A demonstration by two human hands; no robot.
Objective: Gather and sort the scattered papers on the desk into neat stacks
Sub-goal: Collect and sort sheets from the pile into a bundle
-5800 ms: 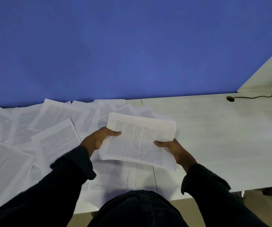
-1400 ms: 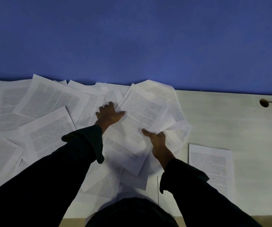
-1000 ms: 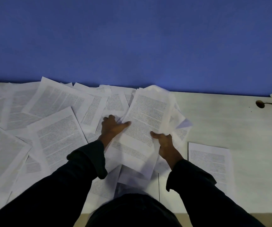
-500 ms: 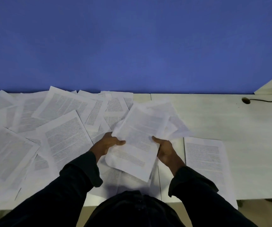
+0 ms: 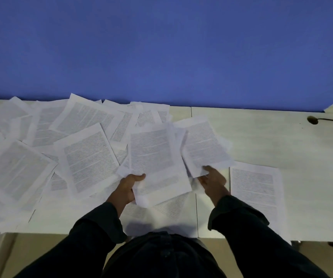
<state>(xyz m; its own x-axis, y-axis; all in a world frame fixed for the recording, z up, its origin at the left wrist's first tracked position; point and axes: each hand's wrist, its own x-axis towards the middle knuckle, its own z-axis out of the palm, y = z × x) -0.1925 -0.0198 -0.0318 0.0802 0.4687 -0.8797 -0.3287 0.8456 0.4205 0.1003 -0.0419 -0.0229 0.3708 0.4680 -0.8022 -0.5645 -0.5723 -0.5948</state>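
Desk (image 5: 262, 137) right bare; loose papers (image 5: 41, 147) crowd left.

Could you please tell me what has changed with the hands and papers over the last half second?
The bundle both hands held has split: the left hand keeps one sheaf, the right hand draws another sheaf off rightward. The stack and scattered papers stay put.

blue wall (image 5: 161, 47) behind a white desk (image 5: 262, 137) (dim light), beige floor (image 5: 41, 251) below.
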